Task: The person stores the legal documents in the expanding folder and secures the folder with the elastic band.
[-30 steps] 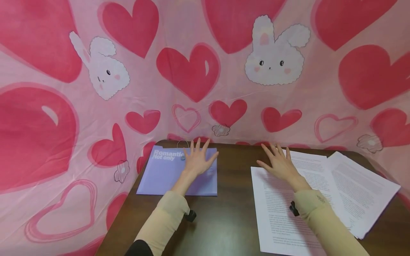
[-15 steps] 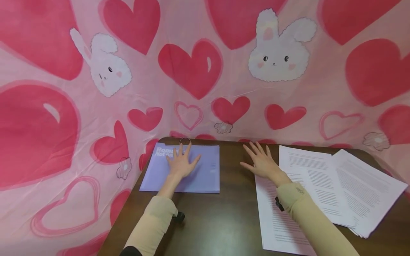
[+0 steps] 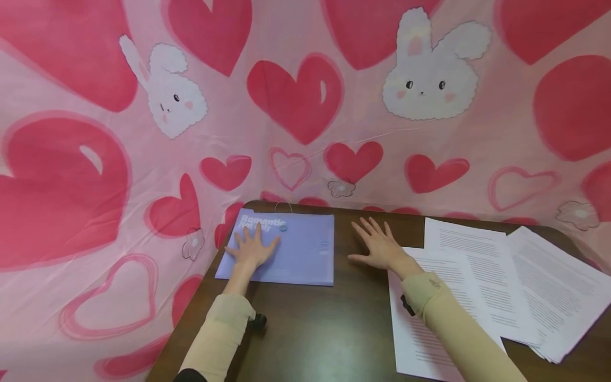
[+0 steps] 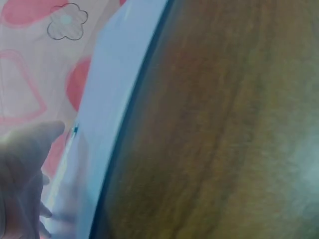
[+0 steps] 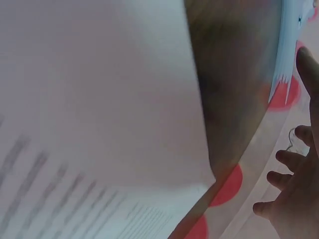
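Note:
A purple document folder (image 3: 300, 254) with white lettering and a round button lies at the back left of the table. My left hand (image 3: 250, 252) is over its left part, fingers spread and straight. In the left wrist view the folder's edge (image 4: 124, 109) runs beside the left hand (image 4: 22, 174). My right hand (image 3: 379, 249) is spread above the brown table, just left of the printed sheets (image 3: 429, 329). The right wrist view shows the right hand (image 5: 294, 189) with fingers apart and a sheet's corner (image 5: 194, 164) close by. Neither hand holds anything.
More printed papers (image 3: 558, 286) fan out in an overlapping pile on the right of the dark wooden table (image 3: 315, 329). A pink cloth (image 3: 353, 106) with hearts and rabbits hangs behind the table and along its left side.
My left hand has moved left across the folder, uncovering its button and right part. My right hand has moved left off the papers. The head view has shifted slightly.

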Tool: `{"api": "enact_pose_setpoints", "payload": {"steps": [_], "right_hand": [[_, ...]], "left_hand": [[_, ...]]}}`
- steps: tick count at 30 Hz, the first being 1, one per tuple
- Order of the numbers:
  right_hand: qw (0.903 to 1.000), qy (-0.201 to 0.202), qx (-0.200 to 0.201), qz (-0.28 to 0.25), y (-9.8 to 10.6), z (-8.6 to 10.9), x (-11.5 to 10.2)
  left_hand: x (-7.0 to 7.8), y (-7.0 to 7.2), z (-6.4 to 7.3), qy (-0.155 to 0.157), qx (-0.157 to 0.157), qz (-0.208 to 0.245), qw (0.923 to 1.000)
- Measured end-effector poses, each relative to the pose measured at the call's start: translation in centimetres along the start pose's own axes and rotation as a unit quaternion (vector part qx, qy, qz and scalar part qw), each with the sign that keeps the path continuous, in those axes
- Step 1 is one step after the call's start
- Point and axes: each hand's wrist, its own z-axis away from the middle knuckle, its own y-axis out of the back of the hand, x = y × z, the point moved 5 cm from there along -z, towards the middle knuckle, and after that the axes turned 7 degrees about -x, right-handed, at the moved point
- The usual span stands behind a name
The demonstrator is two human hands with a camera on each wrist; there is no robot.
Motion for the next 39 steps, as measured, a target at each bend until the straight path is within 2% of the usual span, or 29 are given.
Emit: {"api": "enact_pose_setpoints", "payload": {"steps": [9, 16, 24, 33, 39], "right_hand": [[0.9993, 0.009, -0.028, -0.023, -0.9, -0.5, -0.9], [0.9992, 0.013, -0.032, -0.022, -1.6, -0.7, -1.3], [0.9990, 0.024, -0.024, -0.030, -2.0, -1.1, -1.9], [0.9989, 0.032, -0.025, -0.021, -2.4, -0.9, -2.3], [0.9979, 0.033, -0.049, -0.029, -2.7, -0.6, -2.3]], "left_hand": [[-0.1, -1.6, -0.1, 0.007, -0.046, -0.020, 0.9987], [0.5, -1.9, 0.5, -0.020, -0.041, -0.031, 0.9985], [1.1, -2.0, 0.8, -0.033, -0.051, -0.047, 0.9971], [1.5, -2.0, 1.3, -0.047, -0.046, -0.060, 0.9960], [1.8, -2.0, 1.5, -0.070, -0.054, -0.060, 0.9943]]}}
